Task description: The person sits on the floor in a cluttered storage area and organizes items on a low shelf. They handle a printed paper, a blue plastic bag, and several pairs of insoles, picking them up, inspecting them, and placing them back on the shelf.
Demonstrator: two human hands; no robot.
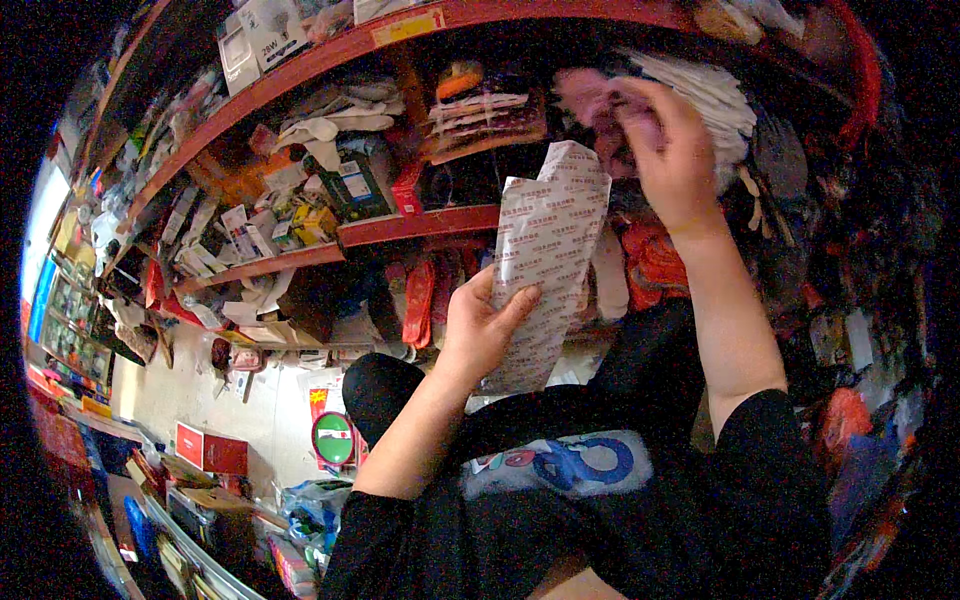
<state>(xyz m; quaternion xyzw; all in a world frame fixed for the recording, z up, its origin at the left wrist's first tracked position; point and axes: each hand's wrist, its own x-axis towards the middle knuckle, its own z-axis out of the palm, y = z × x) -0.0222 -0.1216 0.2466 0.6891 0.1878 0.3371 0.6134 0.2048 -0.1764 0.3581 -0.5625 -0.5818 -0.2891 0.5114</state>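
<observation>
My left hand (484, 322) grips a long, flat white piece (551, 240) printed all over with rows of small reddish writing. Its upper end has a rounded tip and a stepped edge, and it stands tilted upward before my lap. My thumb lies across its front face. Blurred by motion, my right hand (667, 150) is raised at the shelf with its fingers curled around a mauve cloth item (592, 97). Right behind that hand is a stack of white folded items (701, 105). The mauve item's exact kind cannot be told.
A red shelf edge (420, 229) runs in front of me, with small boxes (255, 232) and pale gloves (330, 124) on the left. Red items (652, 262) hang below right. A red box (210, 450) and a green round object (332, 437) are lower left.
</observation>
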